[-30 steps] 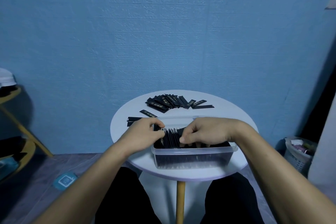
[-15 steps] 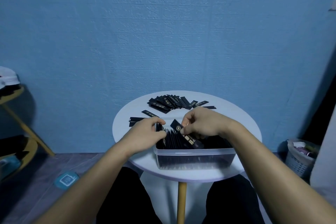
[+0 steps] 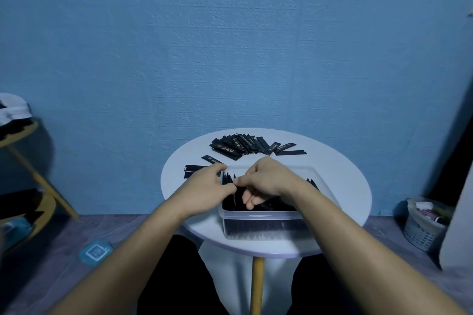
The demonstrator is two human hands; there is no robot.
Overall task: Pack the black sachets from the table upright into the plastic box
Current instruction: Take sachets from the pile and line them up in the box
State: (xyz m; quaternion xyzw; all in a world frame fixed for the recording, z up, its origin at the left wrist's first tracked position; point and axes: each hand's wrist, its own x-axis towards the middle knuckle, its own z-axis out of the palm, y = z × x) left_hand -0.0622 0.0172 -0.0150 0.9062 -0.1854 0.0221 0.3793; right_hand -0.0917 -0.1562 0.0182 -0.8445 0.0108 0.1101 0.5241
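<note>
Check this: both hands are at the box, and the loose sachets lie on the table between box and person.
One error. The head view shows the loose sachets on the table beyond the box, towards the wall, not between box and person. The left hand and right hand are at the box.

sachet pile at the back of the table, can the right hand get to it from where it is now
Probably yes: the right hand is above the plastic box, the sachet pile lies just beyond its far rim, and nothing stands between.
</note>
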